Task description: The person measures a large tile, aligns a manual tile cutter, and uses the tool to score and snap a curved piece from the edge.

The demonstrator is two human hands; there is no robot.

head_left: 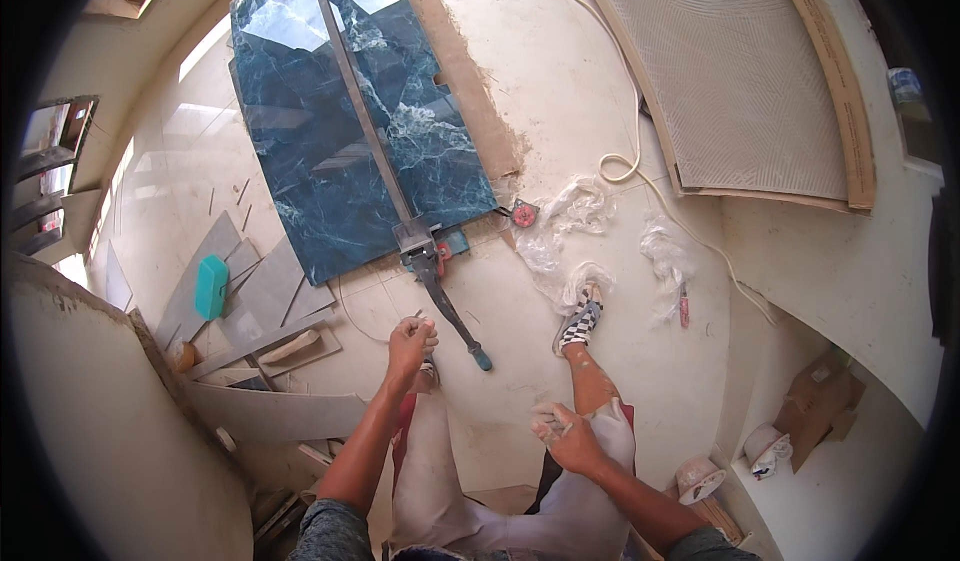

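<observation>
Handle (447, 303) of the tile cutter (412, 234) lies just right of the left hand (410, 344), with a gap between; long axis slants far-left to near-right, grip end at the near side. I make left the nearer hand; right hand (567, 439) is well apart, near-right of the grip end. Cutter's rail (364, 111) runs along the blue marbled slab (322, 183), far-left of both hands. Left: forearm in from near-left, fingers bunched; I can't tell if they pinch anything. Right: forearm from near-right, fingers half-curled, dusty; can't tell if loaded.
</observation>
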